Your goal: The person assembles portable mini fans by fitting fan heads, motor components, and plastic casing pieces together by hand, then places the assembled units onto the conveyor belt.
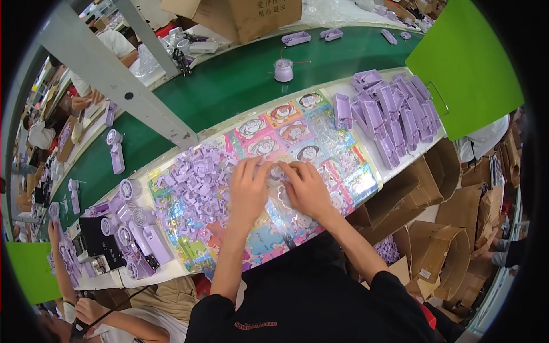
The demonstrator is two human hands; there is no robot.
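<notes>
Over the middle of a work surface covered with colourful cartoon-printed sheets (269, 228), my two hands meet fingertip to fingertip. My left hand (250, 186) is closed, its fingers bent toward the right hand. My right hand (309, 191) is closed too, with thumb and fingers drawn together. A small pale piece (277, 171) shows between the fingertips; its kind is too hidden to tell. Beside my left hand lies a heap of small light-purple plastic parts (197, 183). Beyond my right hand, long purple plastic shells (392, 111) are piled up.
A green conveyor belt (229, 71) curves past the far side, carrying a purple cup-shaped part (283, 70) with wires. Purple handheld fans (137, 228) crowd the left, near a co-worker's arm (64, 268). Cardboard boxes (434, 246) stand at the right; a grey metal post (120, 74) rises at upper left.
</notes>
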